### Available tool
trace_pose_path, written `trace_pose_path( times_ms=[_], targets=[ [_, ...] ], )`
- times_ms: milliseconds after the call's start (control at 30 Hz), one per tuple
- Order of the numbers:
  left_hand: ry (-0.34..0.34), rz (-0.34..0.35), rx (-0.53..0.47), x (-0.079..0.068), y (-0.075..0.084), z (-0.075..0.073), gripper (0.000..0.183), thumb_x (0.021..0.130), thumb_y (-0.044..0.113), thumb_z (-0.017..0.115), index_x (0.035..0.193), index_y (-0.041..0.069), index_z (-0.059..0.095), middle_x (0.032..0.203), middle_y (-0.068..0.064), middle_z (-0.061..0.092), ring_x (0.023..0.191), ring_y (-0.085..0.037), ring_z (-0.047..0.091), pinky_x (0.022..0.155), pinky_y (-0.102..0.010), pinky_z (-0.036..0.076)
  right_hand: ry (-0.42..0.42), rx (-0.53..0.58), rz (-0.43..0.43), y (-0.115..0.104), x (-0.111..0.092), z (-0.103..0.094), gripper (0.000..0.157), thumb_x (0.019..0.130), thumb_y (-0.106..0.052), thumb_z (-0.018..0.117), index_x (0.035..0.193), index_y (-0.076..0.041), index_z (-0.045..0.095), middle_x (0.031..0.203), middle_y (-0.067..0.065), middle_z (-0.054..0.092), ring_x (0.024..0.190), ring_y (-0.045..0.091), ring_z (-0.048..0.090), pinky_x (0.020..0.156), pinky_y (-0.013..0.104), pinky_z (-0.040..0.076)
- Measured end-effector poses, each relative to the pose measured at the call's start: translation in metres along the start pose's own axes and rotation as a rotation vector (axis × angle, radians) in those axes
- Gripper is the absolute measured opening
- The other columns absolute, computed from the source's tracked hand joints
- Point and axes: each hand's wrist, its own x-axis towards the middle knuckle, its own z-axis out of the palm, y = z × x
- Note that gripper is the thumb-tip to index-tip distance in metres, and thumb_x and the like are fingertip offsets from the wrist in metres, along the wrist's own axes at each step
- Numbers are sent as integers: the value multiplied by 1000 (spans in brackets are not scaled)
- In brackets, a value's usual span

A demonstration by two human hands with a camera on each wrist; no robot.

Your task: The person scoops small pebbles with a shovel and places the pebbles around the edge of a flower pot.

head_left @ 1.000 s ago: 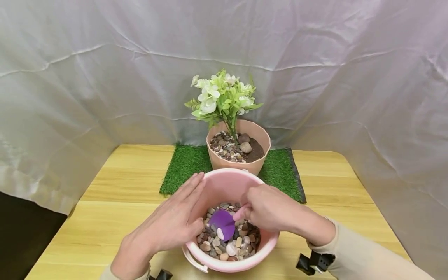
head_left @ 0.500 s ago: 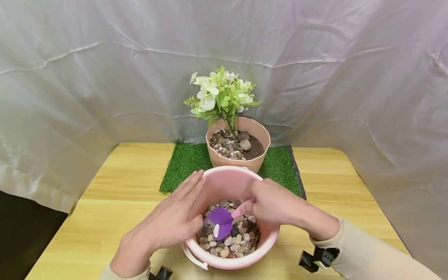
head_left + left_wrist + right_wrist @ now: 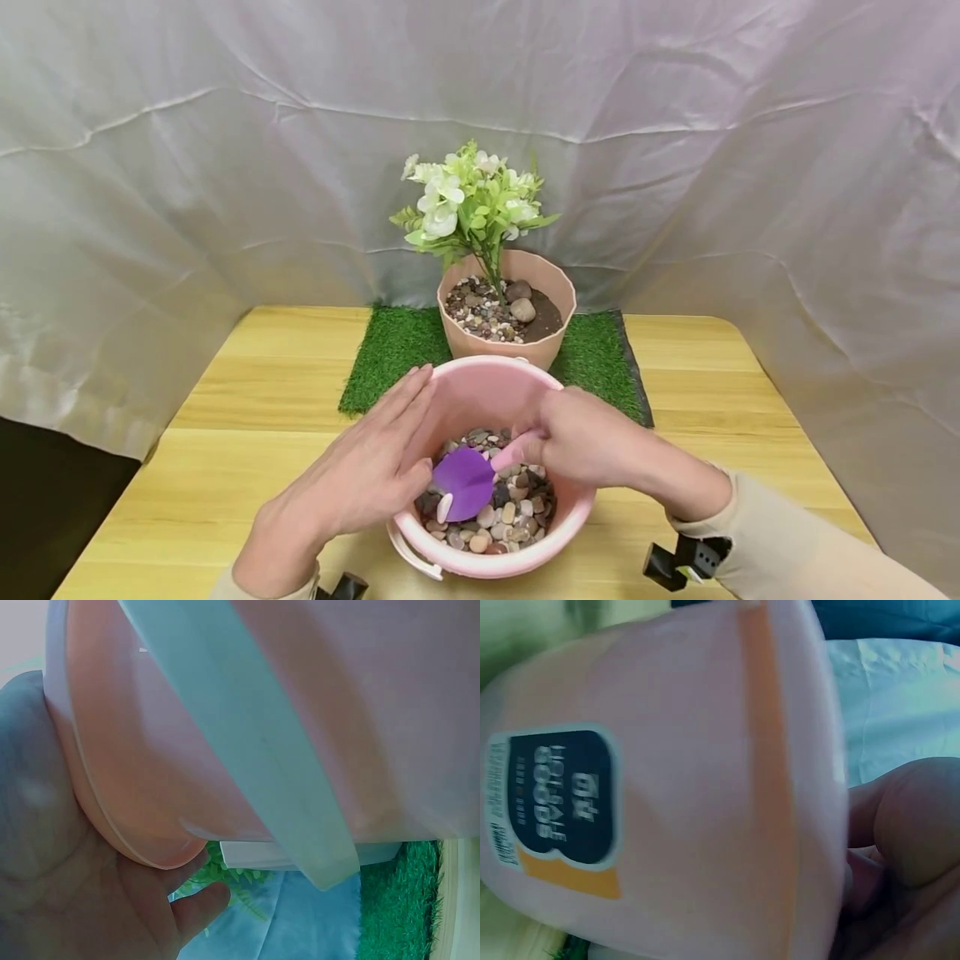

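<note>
A pink bucket with a white bail handle stands at the table's near edge, partly filled with mixed pebbles. My right hand reaches over its right rim and grips the pink handle of a small shovel. The shovel's purple blade lies over the pebbles, with one white pebble at its lower left edge. My left hand rests on the bucket's left rim, fingers straight. In the left wrist view, that palm is against the rim; the right wrist view hides the shovel behind the bucket wall.
Behind the bucket, a peach flowerpot stands on a green turf mat. It holds a white-flowered plant, small gravel, dark soil and two larger stones. Grey cloth hangs around the wooden table.
The shovel blade has shifted left across the pebbles toward my left thumb, its handle now showing more. The white pebble has moved left too. My left hand stays on the rim.
</note>
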Motion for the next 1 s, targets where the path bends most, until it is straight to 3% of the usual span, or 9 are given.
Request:
trace_pose_path(
  times_ms=[33,200,433,600,833,1000],
  targets=[
    [0,-1,2,0,0,0,87,96,33,61,167,4,22,178,-8,6,164,-25,9,133,-46,18,-1,-1,-1,0,0,1,15,97,-33,75,83,-31,81,81,-23,75,78,2,66,70,28,56],
    [0,3,4,0,-1,1,86,96,33,61,167,4,22,178,-8,6,164,-26,10,133,-46,19,-19,68,3,4,-2,-7,22,97,-31,74,76,-29,78,78,-20,74,75,6,62,66,27,53],
    [20,31,14,-1,-3,1,75,104,33,55,166,4,24,177,-8,8,164,-26,11,132,-47,20,-38,196,19,12,-14,-25,12,96,-24,73,97,-25,85,58,-8,50,50,7,39,43,22,35],
    [27,27,6,-2,-3,1,74,105,31,54,166,4,24,177,-8,9,164,-26,12,132,-48,20,-56,290,45,23,-24,-29,14,97,-21,71,102,-20,85,57,-4,56,43,8,41,38,21,33],
    [33,23,-2,-2,-2,2,73,105,31,54,166,3,25,177,-7,9,164,-27,13,132,-48,21,-22,372,2,38,-34,-33,20,95,-20,74,109,-9,84,63,-1,62,46,6,44,37,25,40],
    [22,0,-3,-3,-3,1,72,107,32,52,167,5,22,178,-5,7,164,-26,11,132,-49,20,-1,388,7,44,-39,-43,18,97,-20,73,108,-10,83,62,0,58,48,6,44,37,25,41]
  ],
)
